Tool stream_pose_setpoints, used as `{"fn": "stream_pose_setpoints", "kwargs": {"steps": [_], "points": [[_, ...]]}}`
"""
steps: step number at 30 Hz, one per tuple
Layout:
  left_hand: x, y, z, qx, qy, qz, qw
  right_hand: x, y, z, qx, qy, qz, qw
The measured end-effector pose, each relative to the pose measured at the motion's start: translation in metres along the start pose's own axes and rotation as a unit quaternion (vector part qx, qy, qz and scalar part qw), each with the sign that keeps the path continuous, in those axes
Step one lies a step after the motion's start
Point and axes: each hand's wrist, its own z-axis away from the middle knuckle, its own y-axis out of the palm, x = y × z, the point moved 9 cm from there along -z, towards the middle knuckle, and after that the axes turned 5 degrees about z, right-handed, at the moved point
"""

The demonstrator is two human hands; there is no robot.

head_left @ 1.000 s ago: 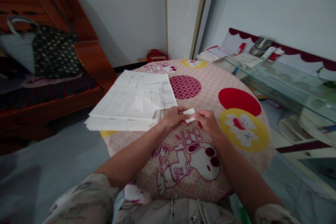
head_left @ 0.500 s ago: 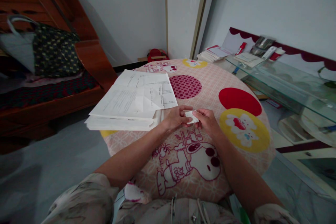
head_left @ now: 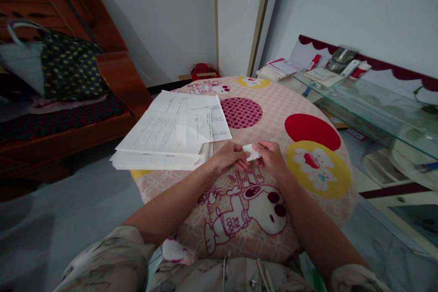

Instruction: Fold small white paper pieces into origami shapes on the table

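A small folded piece of white paper [head_left: 252, 152] is pinched between my two hands, just above the tablecloth. My left hand [head_left: 231, 156] has its fingers closed on the paper's left side. My right hand [head_left: 269, 156] grips the right side, its thumb lying on top. Left of my hands rests a stack of printed sheets [head_left: 153, 132], with a creased loose sheet [head_left: 219, 123] on top. Part of the small paper is covered by my fingers.
The round table wears a pink patterned cloth [head_left: 273, 100]. To the right stands a glass shelf [head_left: 383, 114] with a red-and-white cup [head_left: 361, 70] and other items. A wooden bench [head_left: 116, 77] with a dark patterned bag [head_left: 71, 66] is at left.
The fingers of my left hand have curled in more, and the small paper has tilted slightly. Both hands stay in nearly the same place.
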Motion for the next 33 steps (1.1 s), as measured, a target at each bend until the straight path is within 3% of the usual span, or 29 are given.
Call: {"fn": "stream_pose_setpoints", "kwargs": {"steps": [5,10,17,23,28,33], "points": [[0.0,-0.001,-0.001,-0.011,-0.002,-0.011,1.0,0.0,0.002,0.0,0.016,0.011,0.017,1.0],[-0.01,-0.006,0.001,-0.046,0.032,-0.015,0.998,-0.003,0.013,0.005,0.096,0.043,0.036,0.994],[-0.01,-0.001,0.003,-0.001,0.016,0.0,1.0,-0.006,0.02,0.009,0.135,0.078,-0.046,0.987],[-0.009,0.004,0.001,0.029,0.01,0.077,0.997,-0.005,0.025,0.009,0.145,0.09,-0.111,0.979],[-0.013,-0.001,0.002,-0.001,0.045,0.001,0.999,-0.003,0.021,0.009,0.129,0.067,-0.053,0.988],[-0.02,0.003,0.006,0.012,0.097,-0.046,0.994,0.0,0.011,0.009,0.101,0.044,-0.044,0.993]]}}
